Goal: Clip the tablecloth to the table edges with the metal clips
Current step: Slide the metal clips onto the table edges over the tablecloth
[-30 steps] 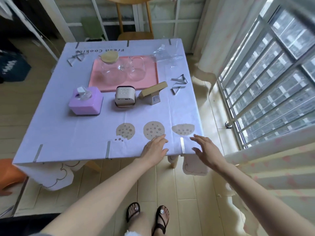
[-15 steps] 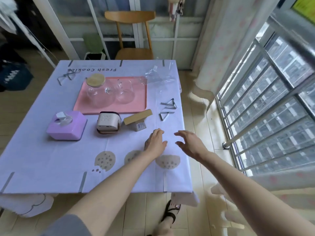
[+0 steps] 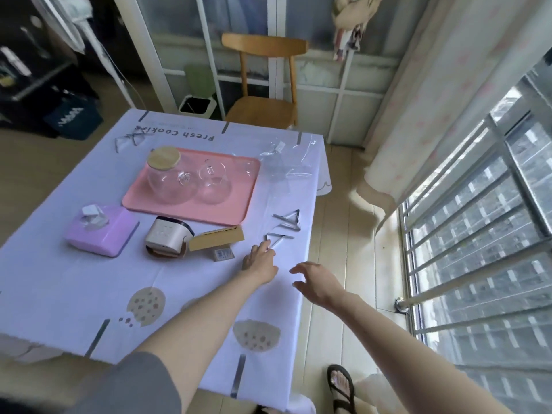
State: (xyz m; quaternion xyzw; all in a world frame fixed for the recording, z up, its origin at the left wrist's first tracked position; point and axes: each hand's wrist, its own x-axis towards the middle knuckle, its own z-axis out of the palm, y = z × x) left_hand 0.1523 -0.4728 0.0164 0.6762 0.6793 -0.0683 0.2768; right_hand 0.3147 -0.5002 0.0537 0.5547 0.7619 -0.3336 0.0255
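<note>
My left hand (image 3: 259, 259) reaches across the tablecloth (image 3: 59, 288), its straight fingers (image 3: 264, 245) touching the nearest loose metal clip (image 3: 280, 238) near the worktop's right edge. Two more clips (image 3: 288, 221) lie just beyond it. My right hand (image 3: 317, 281) hovers alongside, fingers spread, holding nothing.
</note>
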